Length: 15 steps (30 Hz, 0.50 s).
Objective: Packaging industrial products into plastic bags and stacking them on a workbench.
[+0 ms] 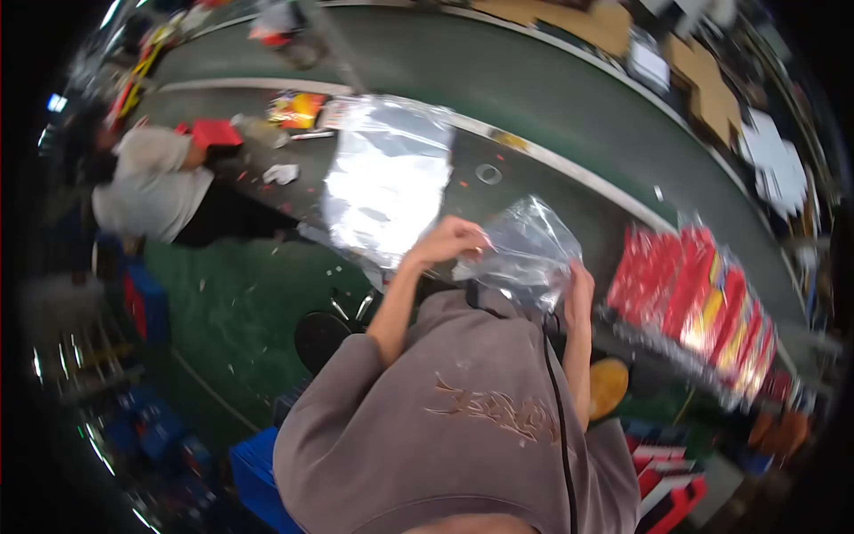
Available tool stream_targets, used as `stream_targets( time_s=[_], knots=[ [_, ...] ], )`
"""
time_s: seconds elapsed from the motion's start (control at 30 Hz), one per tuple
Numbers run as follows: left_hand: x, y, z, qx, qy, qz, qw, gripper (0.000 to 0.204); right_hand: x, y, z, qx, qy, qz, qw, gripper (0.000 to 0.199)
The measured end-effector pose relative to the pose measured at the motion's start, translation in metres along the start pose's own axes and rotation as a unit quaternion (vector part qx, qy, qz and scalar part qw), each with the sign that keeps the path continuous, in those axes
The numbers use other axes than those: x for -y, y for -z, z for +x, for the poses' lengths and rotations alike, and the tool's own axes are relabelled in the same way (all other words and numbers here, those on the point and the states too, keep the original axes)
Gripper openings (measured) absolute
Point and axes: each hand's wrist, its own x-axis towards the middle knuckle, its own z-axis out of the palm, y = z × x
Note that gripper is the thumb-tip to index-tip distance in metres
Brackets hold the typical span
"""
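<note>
Clear plastic bag [532, 252], stretched out at the centre of the frame, is held above the dark worktop [480, 203] that sweeps across the picture. Left of centre lies a broad, glossy stack of plastic sheets [387, 182]; at right, red packs [658, 285] rest in a row, already in clear wrapping. The bag itself looks empty so far, and plenty of the stack appears unused. The left hand [452, 240] pinches the bag's left side between thumb and fingers; the right hand [578, 292], blurred, appears to grip its right edge.
</note>
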Motion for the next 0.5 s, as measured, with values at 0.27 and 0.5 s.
stream_targets(
  time_s=[0.27,0.5],
  knots=[
    [-0.026,-0.006,0.011,0.100,0.011,0.001,0.995,0.014,0.033,0.008,0.015,-0.004,0.069,-0.054,0.996,0.015],
    [-0.024,-0.017,0.012,0.069,-0.039,-0.025,0.997,0.015,0.045,0.015,-0.002,0.030,0.055,-0.018,0.998,0.024]
  ],
)
